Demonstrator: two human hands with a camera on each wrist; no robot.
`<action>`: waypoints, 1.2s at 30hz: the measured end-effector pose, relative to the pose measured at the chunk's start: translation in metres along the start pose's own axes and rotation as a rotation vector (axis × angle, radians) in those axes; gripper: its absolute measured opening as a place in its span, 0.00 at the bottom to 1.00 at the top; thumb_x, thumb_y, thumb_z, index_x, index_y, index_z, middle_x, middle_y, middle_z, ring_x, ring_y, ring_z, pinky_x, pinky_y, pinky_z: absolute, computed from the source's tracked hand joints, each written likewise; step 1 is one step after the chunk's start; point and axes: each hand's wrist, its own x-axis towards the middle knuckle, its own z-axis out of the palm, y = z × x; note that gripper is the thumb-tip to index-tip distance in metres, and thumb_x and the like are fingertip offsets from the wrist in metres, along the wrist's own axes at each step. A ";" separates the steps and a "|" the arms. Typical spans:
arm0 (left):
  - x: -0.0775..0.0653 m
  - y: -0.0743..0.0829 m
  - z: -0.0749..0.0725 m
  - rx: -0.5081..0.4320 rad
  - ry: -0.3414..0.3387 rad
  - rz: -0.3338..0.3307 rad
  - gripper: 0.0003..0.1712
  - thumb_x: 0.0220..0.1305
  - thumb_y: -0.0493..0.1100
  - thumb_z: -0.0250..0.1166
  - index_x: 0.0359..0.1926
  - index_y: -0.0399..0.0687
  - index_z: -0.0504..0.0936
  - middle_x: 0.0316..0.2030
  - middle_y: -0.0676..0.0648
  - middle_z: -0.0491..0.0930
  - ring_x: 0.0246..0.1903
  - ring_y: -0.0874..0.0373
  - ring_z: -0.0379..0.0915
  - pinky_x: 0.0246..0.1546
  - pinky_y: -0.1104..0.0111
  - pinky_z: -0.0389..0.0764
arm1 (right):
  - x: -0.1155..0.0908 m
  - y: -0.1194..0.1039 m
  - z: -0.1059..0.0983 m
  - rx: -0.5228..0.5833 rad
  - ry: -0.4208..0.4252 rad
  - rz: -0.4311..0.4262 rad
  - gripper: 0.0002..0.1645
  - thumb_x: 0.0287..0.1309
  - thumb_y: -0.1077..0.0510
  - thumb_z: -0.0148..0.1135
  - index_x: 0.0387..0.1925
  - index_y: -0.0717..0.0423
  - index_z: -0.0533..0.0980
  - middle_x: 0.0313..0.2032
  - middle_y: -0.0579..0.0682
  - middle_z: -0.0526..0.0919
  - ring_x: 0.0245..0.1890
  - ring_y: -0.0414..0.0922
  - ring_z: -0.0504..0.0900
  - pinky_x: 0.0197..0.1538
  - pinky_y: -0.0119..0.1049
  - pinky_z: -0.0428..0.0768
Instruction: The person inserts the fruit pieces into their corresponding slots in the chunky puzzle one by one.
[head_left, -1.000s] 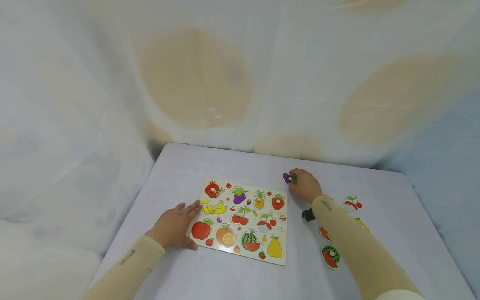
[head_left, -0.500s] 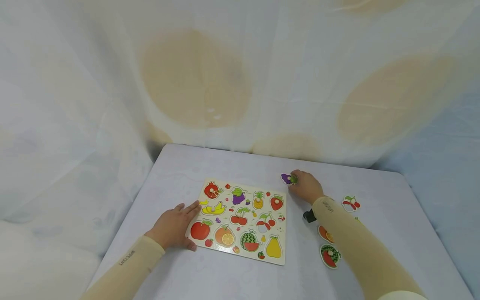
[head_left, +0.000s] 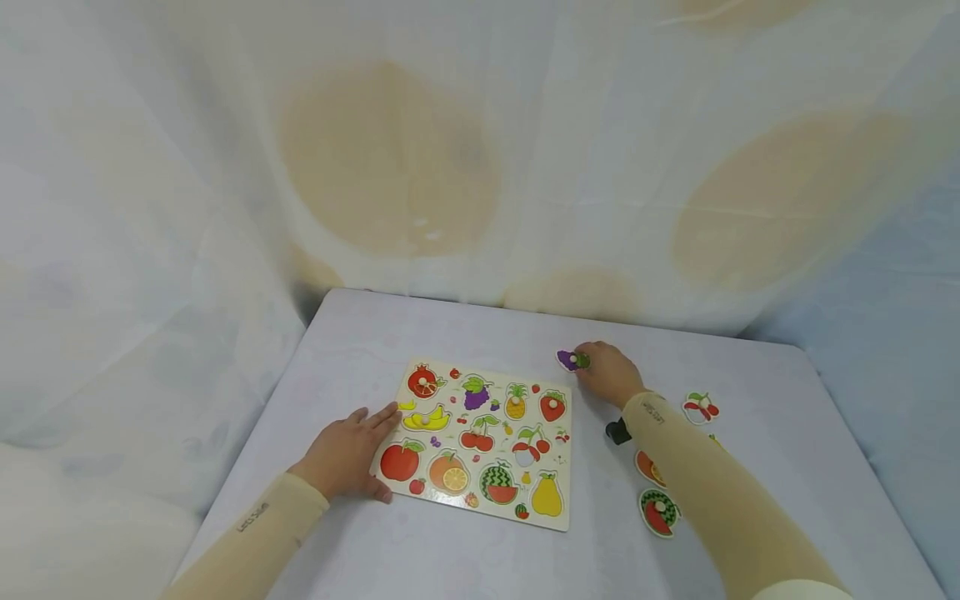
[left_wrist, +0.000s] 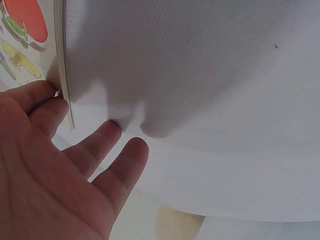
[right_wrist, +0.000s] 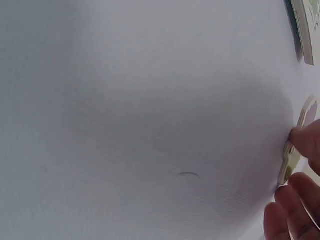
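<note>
A fruit knob-puzzle board (head_left: 563, 492) lies on the table in the head view, with printed fruit shapes, some carrying small knobs. My left hand (head_left: 348, 454) rests along its left edge, fingers spread. In the left wrist view, fingertips touch the board's edge (left_wrist: 64, 65) while other fingers extend past it. Beyond the board's far right corner, my right hand (head_left: 611, 375) pinches a purple grape puzzle piece (head_left: 566, 360) with green leaves. In the right wrist view, thumb and fingers hold that piece (right_wrist: 290, 165) close over the table, partly covering it.
Right of the board lie a watermelon piece (head_left: 660, 512), an orange piece (head_left: 648, 468) and a red-and-white fruit piece (head_left: 701, 408). My right sleeve (head_left: 697, 475) hides part of that group. A black device (head_left: 618, 432) sits at my right wrist. Pale cloth (head_left: 585, 167) hangs behind the table.
The grape piece has turned slightly and shifted a little left with my right hand. My left hand stays at the board's edge.
</note>
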 end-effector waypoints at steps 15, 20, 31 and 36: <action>0.000 -0.002 0.003 0.013 0.004 0.009 0.68 0.32 0.69 0.81 0.75 0.50 0.64 0.74 0.51 0.60 0.67 0.36 0.61 0.59 0.46 0.74 | -0.008 -0.026 0.007 -0.054 0.090 0.130 0.40 0.57 0.35 0.67 0.57 0.62 0.75 0.47 0.62 0.80 0.43 0.58 0.78 0.46 0.55 0.81; 0.002 -0.001 0.003 0.009 0.010 0.009 0.68 0.32 0.69 0.81 0.75 0.51 0.64 0.74 0.52 0.60 0.67 0.36 0.61 0.59 0.47 0.73 | -0.004 -0.024 0.006 -0.004 0.107 0.075 0.24 0.58 0.48 0.69 0.51 0.59 0.80 0.47 0.60 0.81 0.45 0.58 0.78 0.49 0.56 0.80; 0.001 -0.002 0.004 0.011 0.006 0.004 0.69 0.31 0.69 0.82 0.75 0.51 0.64 0.74 0.52 0.60 0.67 0.36 0.61 0.59 0.47 0.73 | 0.000 -0.023 0.013 -0.030 0.105 0.149 0.41 0.55 0.32 0.68 0.51 0.64 0.76 0.41 0.60 0.80 0.43 0.58 0.77 0.45 0.53 0.80; 0.000 -0.001 0.002 0.019 0.002 0.000 0.69 0.32 0.69 0.81 0.75 0.52 0.64 0.74 0.52 0.59 0.67 0.36 0.60 0.60 0.47 0.73 | 0.001 -0.026 0.013 0.025 0.118 0.163 0.29 0.57 0.42 0.70 0.46 0.61 0.78 0.37 0.56 0.81 0.40 0.55 0.78 0.44 0.51 0.81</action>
